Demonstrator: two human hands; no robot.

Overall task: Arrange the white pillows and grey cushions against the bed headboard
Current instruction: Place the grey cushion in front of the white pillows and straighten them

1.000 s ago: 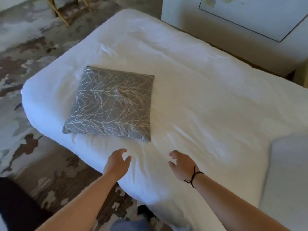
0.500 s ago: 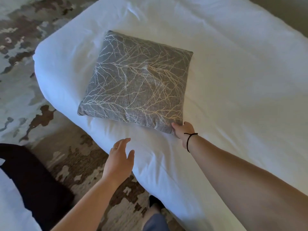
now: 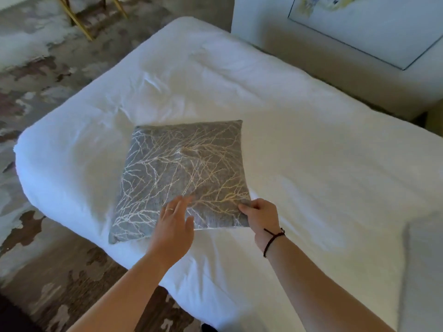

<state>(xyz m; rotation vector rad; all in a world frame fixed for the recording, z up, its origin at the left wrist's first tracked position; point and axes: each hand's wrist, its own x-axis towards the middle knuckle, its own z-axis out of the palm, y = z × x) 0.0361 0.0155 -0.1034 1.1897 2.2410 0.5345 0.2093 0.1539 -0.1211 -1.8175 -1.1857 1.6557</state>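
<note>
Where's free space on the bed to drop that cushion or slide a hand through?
Bare sheet runs beyond the grey cushion across the bed to its far corner and far edge, and to its left up to the bed's left edge. Crowded: near edge, where the left hand hovers over the cushion and the right hand pinches its corner. A white pillow fills the lower right.

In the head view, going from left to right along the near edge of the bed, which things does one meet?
Patterned rug → grey cushion → left hand → right hand → white pillow.
</note>
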